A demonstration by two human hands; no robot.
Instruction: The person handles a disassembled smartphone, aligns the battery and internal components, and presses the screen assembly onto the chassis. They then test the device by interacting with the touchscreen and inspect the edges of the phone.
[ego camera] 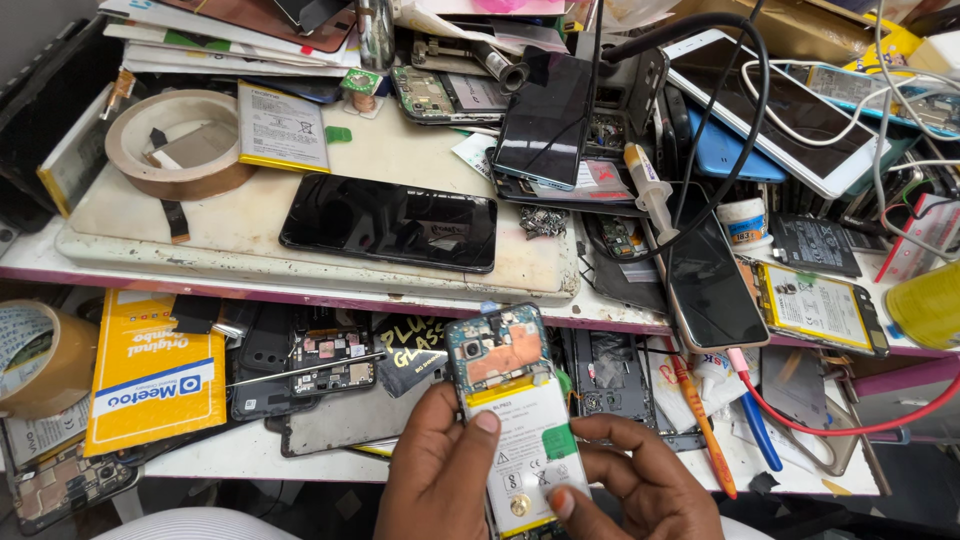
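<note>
An opened phone (512, 395) with its back cover off shows a circuit board at the top and a white battery with a green tab below. My left hand (437, 472) grips its left edge, thumb resting on the battery. My right hand (640, 482) holds the lower right side, a fingertip pressing near the bottom of the battery. The phone is held upright above a lower shelf (250, 455), in front of the worktable edge.
A black phone screen (390, 222) lies on a worn white mat (300, 255). A tape roll (178, 140), loose batteries (283, 127), several phones, a syringe (652, 190), tangled cables (740, 110) and a yellow box (152, 375) crowd the surfaces. A screwdriver (700, 425) lies at right.
</note>
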